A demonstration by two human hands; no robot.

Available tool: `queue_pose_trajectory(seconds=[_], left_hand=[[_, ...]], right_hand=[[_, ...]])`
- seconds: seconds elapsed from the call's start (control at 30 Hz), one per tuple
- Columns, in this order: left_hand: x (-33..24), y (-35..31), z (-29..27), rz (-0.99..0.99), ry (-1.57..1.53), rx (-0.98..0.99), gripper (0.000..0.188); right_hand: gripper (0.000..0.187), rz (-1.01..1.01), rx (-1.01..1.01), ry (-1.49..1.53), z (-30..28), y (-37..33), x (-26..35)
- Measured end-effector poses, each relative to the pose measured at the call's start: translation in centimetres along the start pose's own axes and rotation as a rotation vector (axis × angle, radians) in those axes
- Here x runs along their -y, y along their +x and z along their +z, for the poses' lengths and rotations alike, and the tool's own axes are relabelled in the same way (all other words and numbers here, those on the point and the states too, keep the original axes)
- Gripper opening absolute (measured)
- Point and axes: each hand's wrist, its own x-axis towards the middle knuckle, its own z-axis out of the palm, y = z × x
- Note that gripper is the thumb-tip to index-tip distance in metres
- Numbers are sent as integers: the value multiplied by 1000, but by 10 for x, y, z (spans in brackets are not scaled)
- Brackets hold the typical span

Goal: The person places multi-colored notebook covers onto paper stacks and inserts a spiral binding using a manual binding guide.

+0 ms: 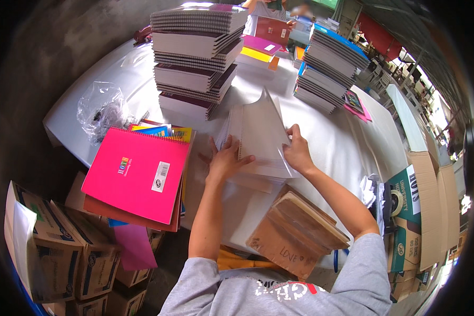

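A spiral notebook (257,126) with pale pages lies open on the white table in front of me, some of its sheets lifted and blurred. My left hand (225,159) rests at its left side near the coil, fingers spread and flat. My right hand (297,150) pinches the right edge of the sheets between thumb and fingers. To the left, a pink spiral notebook (134,174) tops a pile of coloured ones. Just in front of my body is a worn brown cardboard box (292,237) with handwriting on it.
Tall stacks of spiral notebooks stand at far left (192,81) and far right (329,68). A clear plastic bag (102,108) lies on the table (374,142). Cardboard boxes (52,253) are piled lower left; an open carton (429,210) stands right. Across the table, a person holds a brown-red notebook (272,31).
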Motion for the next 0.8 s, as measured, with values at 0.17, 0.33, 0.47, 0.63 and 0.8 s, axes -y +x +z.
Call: queue_pose_trajectory(seconds=[0.17,0.33,0.47,0.63,0.8], left_hand=[[0,2,2,14,16,29,77],[-1,2,2,-18,27,17,78],[8,0,3,-13,17,-28,77],[2,9,-13,-33,-173,-108,64],[-25,26,-49,-122,-1059,-60,42]], right_hand=[[41,-38,37,-33,10,3,-18],[39,497,47,687,-9,38,-47],[34,665,160,663,-4,29,-45],[29,393,230,831,-34,21,-75],[17,97,155,1102,-57,7,-86]])
